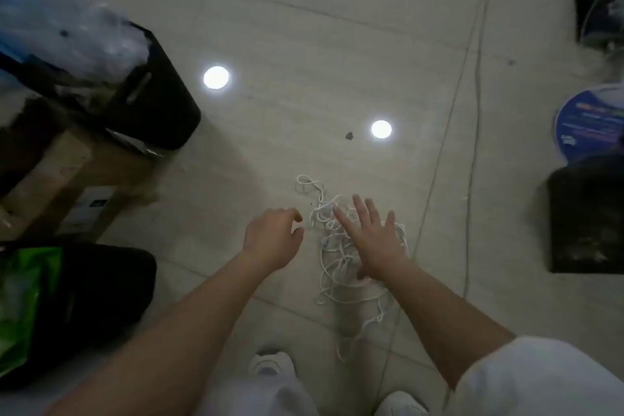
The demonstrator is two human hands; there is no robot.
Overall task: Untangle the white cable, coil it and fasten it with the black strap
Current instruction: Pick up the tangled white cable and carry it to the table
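The white cable (341,253) lies in a loose tangle on the floor (304,27), ahead of the white shoes (271,365). The right hand (371,240) is spread flat over it, likely to pin or gather it; the left hand (270,236), beside the tangle, is loosely curled and seems empty. No black strap is clear in this dim view.

Bare floor tile (304,44) lies open beyond and left of the tangled white cable (337,267). A black bin (162,105) and cardboard box (67,172) crowd the left; a dark, blurred object, perhaps a bag (587,219), stands at right.
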